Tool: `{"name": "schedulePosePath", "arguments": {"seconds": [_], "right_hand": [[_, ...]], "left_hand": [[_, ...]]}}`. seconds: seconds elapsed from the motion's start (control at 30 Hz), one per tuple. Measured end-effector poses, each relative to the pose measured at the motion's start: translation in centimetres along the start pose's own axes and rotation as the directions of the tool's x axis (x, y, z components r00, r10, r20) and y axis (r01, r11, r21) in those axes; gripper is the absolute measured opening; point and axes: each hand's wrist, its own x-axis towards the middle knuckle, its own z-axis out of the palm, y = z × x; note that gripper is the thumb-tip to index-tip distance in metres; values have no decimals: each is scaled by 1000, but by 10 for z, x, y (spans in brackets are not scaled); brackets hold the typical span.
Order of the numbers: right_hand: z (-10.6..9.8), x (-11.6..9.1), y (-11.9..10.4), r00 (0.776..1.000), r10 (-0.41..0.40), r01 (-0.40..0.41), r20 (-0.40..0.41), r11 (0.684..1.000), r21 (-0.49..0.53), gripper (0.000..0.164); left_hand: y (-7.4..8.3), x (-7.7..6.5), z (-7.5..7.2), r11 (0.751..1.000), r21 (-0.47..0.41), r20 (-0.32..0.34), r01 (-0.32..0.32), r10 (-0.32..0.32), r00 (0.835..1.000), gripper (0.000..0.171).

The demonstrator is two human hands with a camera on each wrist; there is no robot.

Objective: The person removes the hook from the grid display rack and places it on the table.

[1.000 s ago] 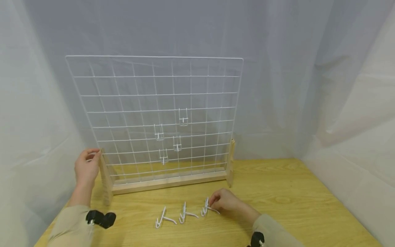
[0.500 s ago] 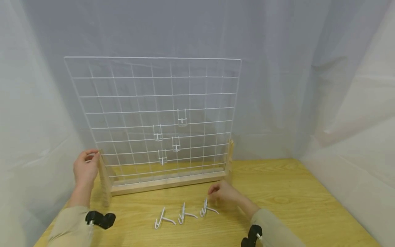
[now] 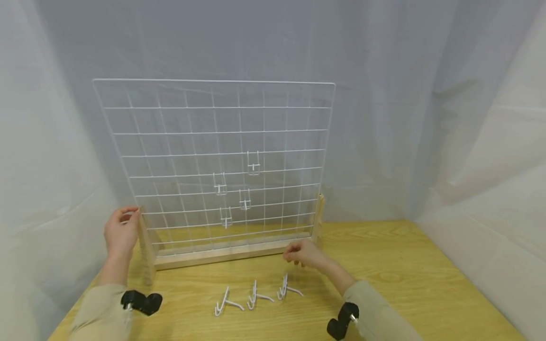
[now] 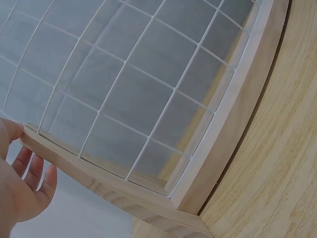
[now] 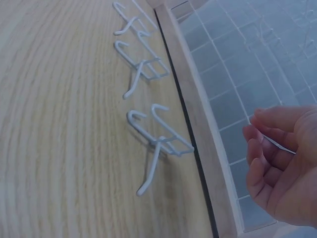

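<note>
Hook (image 5: 161, 141) at the right end of the counter's (image 3: 384, 284) row lies from the nearer right hand (image 3: 305, 255) away from the far edge, slightly left, long axis roughly toward that edge. Loosely curled, that hand holds nothing; the left hand (image 3: 121, 232) pinches the wooden stand (image 3: 213, 256).

You can read no text, label, brand, number or sign in the head view or in either of your wrist views.

Apparently narrow gaps between hooks (image 5: 161, 141), wire grid (image 4: 176, 89) behind
</note>
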Motion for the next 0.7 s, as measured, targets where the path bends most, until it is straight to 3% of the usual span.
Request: {"name": "schedulePosePath", "arguments": {"seconds": [0.7], "right_hand": [[-13, 21, -35, 996, 21, -12, -83, 993, 115, 17]], "left_hand": [[1, -1, 1, 1000, 12, -14, 2, -2, 1000, 26]]}}
